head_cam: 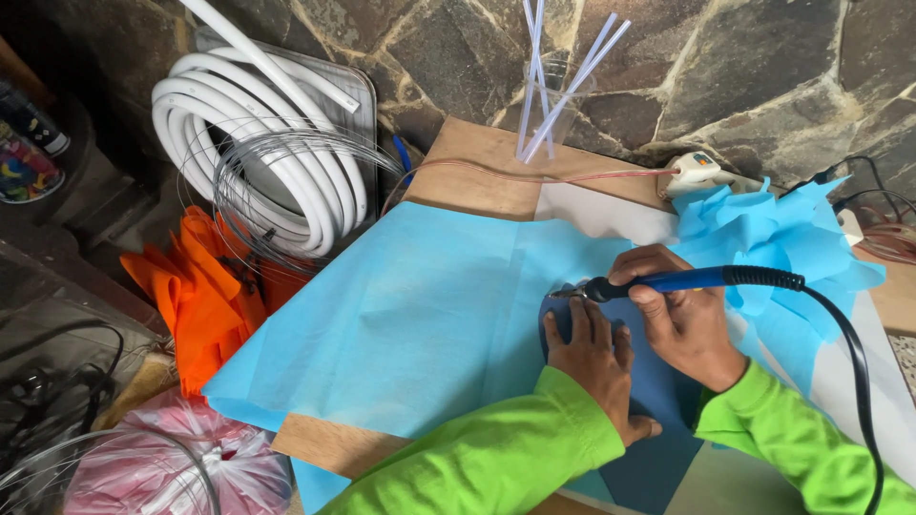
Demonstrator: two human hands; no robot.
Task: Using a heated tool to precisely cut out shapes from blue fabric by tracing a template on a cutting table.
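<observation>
With the left hand point(593, 367) pressed flat on a dark blue template point(658, 401) over the light blue sheet point(420, 315), the right hand point(682, 319) grips a corded hot-tip tool point(687, 280) at the template's top edge, where cutting looks barely begun.

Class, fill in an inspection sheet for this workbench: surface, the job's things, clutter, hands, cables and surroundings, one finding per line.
Surface: wooden board, mostly covered by light blue sheet.
Job's things: dark blue template lying on the sheet; blue-handled corded tool, tip at the template's edge.
Clutter: crumpled blue pieces; clear cup of straws; glue gun.
Hands: left hand pressing flat on the template; right hand gripping the tool.
Cables: black cord trailing from the tool; thin reddish wire across the board.
Surroundings: stone wall; coiled white hose; orange sheets; pink bag.
</observation>
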